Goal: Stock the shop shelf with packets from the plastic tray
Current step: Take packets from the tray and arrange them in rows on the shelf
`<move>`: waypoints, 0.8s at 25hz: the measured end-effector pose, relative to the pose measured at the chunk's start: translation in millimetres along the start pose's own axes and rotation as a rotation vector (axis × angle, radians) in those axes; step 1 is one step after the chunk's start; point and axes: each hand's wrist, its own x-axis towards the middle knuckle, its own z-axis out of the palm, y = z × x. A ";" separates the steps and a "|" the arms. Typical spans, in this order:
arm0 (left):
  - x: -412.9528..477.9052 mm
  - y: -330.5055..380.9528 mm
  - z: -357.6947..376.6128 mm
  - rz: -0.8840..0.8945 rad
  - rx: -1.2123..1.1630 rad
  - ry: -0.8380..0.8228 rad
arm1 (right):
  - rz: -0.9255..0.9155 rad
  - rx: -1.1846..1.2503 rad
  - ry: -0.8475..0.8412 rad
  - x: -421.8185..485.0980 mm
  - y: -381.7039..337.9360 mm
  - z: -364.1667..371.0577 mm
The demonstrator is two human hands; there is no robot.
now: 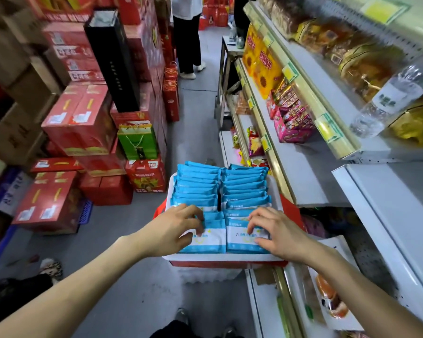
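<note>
A: Where is the tray (205, 257) sitting?
B: Just left of the shelf (303, 181) — packets (198, 184) are standing in it in two rows.
A: And the hands?
B: The left hand (178, 230) is gripping the left row's nearest packets, the right hand (276, 236) the right row's; boxes (78, 123) are sitting stacked further left.

A grey floor (198, 113) runs down a narrow aisle. Along the left, red boxes (78, 123) stand in tall stacks beside brown cartons (10, 57), with a black box (112, 62) upright and a green bag (137, 142) among them. A person (187, 32) stands at the far end
</note>
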 end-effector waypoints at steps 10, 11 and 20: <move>13.4 -9.3 -10.1 -0.010 -0.198 -0.197 | 0.073 0.095 -0.246 17.6 -8.4 -13.5; 14.4 -9.8 -10.0 -0.001 -0.199 -0.205 | 0.080 0.088 -0.275 18.0 -9.1 -14.5; 18.6 -14.2 -19.4 -0.008 -0.312 -0.272 | 0.092 0.092 -0.317 24.0 -10.8 -23.6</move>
